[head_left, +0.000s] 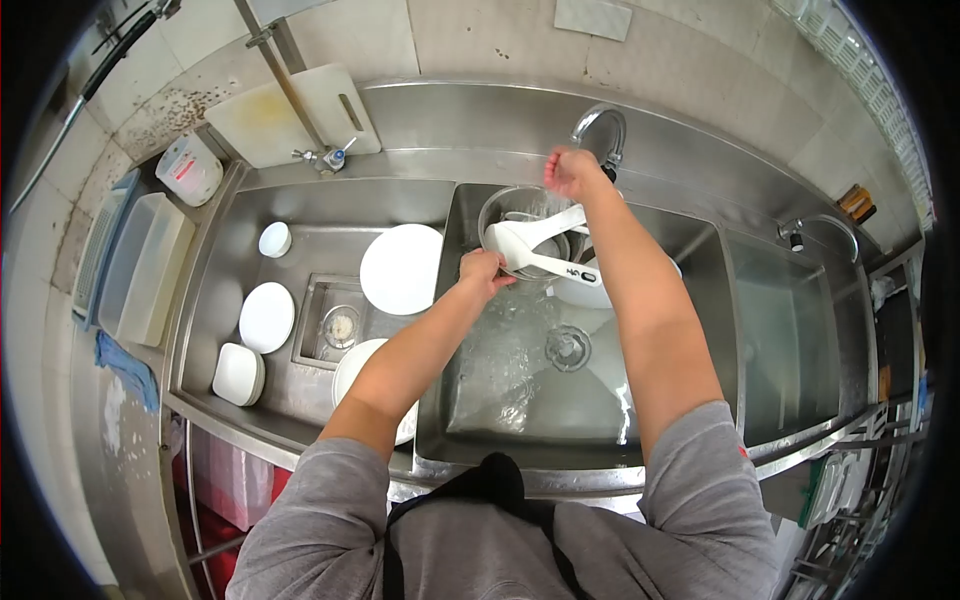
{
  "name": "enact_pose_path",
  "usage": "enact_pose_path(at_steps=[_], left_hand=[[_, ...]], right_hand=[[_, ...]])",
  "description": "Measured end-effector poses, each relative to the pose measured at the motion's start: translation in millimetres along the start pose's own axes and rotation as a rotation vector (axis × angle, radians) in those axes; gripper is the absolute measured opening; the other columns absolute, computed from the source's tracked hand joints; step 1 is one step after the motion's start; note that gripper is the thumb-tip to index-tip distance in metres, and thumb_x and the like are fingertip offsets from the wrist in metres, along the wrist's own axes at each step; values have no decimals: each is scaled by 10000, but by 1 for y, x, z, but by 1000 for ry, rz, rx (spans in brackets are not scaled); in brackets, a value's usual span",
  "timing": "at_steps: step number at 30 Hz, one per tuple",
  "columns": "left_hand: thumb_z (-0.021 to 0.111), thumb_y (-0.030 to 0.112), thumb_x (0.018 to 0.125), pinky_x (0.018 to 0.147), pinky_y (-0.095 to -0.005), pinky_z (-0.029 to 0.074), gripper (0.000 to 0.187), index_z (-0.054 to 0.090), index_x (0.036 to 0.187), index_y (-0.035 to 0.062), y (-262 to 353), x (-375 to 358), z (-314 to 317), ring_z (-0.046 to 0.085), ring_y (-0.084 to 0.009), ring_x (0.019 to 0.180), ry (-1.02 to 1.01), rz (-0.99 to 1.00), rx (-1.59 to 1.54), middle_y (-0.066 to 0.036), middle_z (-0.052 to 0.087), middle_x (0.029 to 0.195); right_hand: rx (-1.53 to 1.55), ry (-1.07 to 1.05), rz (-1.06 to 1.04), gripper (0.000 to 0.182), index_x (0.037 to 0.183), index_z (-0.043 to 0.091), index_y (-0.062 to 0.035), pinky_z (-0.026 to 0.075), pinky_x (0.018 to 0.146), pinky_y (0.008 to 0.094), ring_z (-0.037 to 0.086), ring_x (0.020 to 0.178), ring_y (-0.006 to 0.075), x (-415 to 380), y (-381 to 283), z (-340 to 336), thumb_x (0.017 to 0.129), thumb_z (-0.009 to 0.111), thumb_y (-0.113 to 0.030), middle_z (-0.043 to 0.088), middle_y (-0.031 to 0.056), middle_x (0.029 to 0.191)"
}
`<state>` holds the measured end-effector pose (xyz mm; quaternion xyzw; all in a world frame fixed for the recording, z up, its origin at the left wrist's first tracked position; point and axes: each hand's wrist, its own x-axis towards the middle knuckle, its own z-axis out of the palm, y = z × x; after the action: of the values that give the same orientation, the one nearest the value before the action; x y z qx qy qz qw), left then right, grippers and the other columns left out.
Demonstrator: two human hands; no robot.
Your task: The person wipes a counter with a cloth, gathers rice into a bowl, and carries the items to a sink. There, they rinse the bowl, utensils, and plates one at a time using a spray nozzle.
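Observation:
In the middle sink basin, my left hand (pixel 485 272) is closed on the near left side of a clear round container (pixel 490 208). Two large white spoons (pixel 562 266) lie in it, their handles sticking out to the right; the nearer handle has dark markings. Metal pieces show inside, too covered to name. My right hand (pixel 575 172) is curled beside the curved faucet (pixel 602 120), above the container's far edge. Whatever is in its fingers, if anything, is hidden. Behind my right forearm, a white dish (pixel 580 294) is partly visible in the water.
The left basin (pixel 330 205) holds white plates (pixel 402 268), a small white cup (pixel 275 240) and stacked square bowls (pixel 239 375). Water fills the right basin (pixel 785 330). Cutting boards (pixel 270 115) lean on the wall; plastic tubs (pixel 150 265) and a blue cloth (pixel 128 368) are left.

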<state>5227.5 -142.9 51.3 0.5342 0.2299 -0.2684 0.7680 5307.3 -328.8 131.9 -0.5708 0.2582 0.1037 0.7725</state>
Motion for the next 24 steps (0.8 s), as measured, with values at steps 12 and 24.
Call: enact_pose_path(at_steps=[12, 24], left_hand=[[483, -76, 641, 523, -340, 535, 314, 416, 942, -20, -6, 7, -15, 545, -232, 717, -75, -41, -16, -124, 485, 859], [473, -68, 634, 519, -343, 519, 317, 444, 946, -22, -12, -18, 10, 557, -233, 687, -7, 81, -63, -130, 519, 859]], right_hand=[[-669, -24, -186, 213, 752, 561, -35, 367, 449, 280, 457, 486, 124, -30, -13, 21, 763, 542, -247, 462, 14, 527], [-497, 827, -913, 525, 949, 361, 4, 340, 737, 342, 371, 803, 219, -85, 131, 1, 609, 709, -193, 364, 127, 868]])
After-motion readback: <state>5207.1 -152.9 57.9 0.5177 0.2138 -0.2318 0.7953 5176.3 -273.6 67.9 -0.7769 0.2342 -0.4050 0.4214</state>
